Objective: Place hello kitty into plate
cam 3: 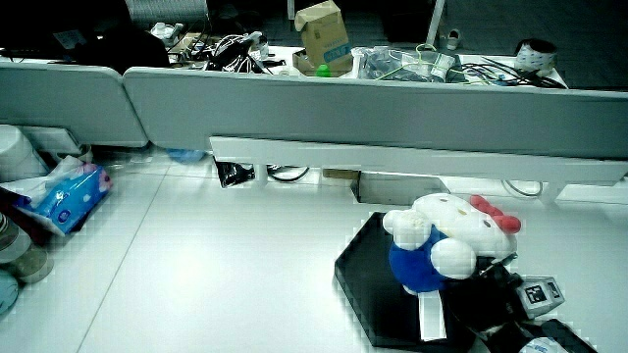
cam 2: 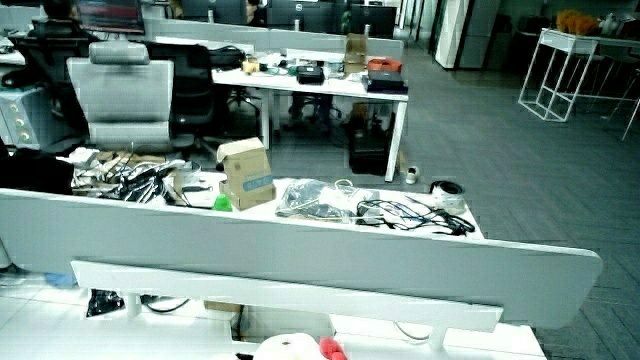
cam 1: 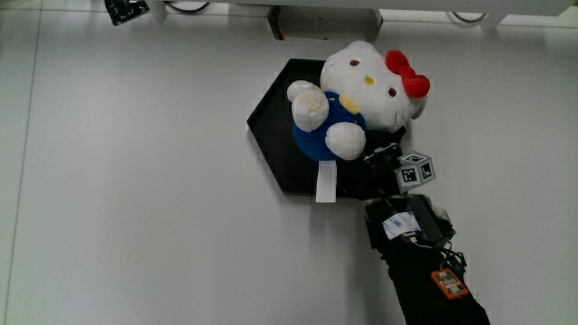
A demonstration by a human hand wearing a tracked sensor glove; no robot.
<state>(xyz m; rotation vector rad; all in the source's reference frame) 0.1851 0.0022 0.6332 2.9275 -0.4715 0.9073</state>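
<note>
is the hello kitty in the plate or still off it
In the plate. The hello kitty lies on its back across the black plate, head over the rim, with the hand beside it.

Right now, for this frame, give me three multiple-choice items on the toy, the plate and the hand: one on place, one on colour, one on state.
1. Where is the hello kitty?
A. lying on the black plate
B. on the bare table, apart from the plate
C. under the plate

2. What colour is the toy's bow?
A. green
B. red
C. yellow

3. What is the hand doing?
A. resting flat on the table, away from the toy
B. hovering high over a bare plate
C. at the toy's body, on the side nearer to the person

Key: 1 A, the toy lies across the plate in the main view and in a side view. 2 B, the bow at its head is red. 3 C, the glove touches the blue body; its grip is hidden.
</note>
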